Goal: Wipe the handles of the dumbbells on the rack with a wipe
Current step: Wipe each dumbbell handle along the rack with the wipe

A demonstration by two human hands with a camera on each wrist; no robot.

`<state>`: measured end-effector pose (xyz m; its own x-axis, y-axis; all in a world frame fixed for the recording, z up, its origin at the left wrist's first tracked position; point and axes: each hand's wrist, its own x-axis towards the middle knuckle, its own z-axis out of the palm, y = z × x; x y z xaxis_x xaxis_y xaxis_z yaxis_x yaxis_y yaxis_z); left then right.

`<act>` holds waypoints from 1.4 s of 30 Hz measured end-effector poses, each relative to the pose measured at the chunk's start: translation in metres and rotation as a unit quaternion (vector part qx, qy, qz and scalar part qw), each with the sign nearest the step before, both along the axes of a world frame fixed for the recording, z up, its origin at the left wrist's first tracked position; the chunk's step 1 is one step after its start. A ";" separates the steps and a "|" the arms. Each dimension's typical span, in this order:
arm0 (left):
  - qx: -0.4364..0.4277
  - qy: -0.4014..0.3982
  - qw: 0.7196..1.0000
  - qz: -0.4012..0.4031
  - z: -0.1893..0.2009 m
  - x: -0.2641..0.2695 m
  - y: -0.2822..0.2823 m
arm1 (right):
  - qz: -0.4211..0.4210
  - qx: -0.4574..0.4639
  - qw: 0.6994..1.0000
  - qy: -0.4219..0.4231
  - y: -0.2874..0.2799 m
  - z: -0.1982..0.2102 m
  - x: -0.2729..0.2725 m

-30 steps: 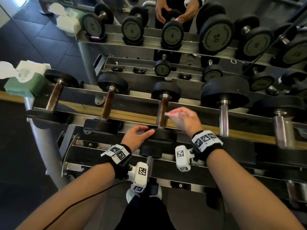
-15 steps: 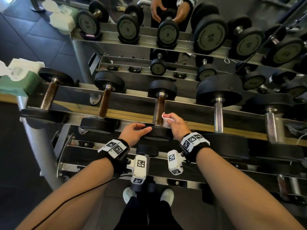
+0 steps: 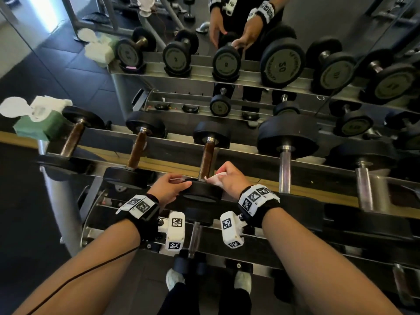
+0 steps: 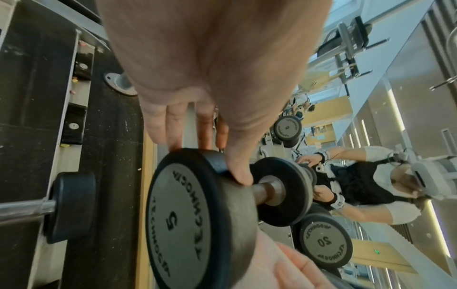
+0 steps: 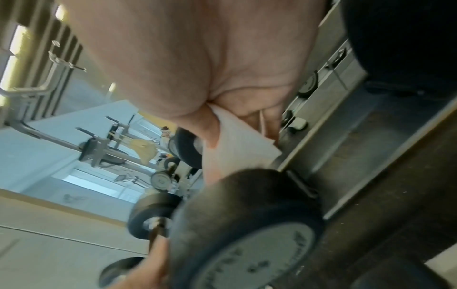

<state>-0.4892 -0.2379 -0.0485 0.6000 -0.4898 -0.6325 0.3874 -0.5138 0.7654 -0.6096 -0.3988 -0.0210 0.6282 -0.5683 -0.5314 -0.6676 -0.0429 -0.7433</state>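
Observation:
The third dumbbell on the top tier lies across the rack with a brown handle and a black near head. My left hand grips that near head, marked 5, thumb on one side and fingers on the other. My right hand pinches a crumpled white wipe at the handle's near end, right beside the head. In the right wrist view the wipe hangs from my fingers just above the blurred head. My hand hides where the wipe meets the handle.
Two brown-handled dumbbells lie to the left; bigger steel-handled ones to the right. A green wipes packet sits at the rack's left end. A mirror stands behind, a lower tier below my wrists.
My right hand came down with the wipe from above the handle to its near end beside the head. My left hand stayed on the near head.

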 end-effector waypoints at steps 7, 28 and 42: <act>0.094 -0.210 0.972 -0.036 0.031 -0.022 -0.022 | 0.056 -0.070 0.994 -0.065 -0.050 0.060 -0.023; -0.037 -0.173 0.972 -0.155 0.054 -0.157 -0.128 | -0.139 -0.119 0.977 -0.105 -0.191 0.036 -0.185; -0.043 -0.082 0.976 -0.196 0.031 -0.142 -0.132 | -0.105 -0.028 0.991 -0.071 -0.197 0.016 -0.149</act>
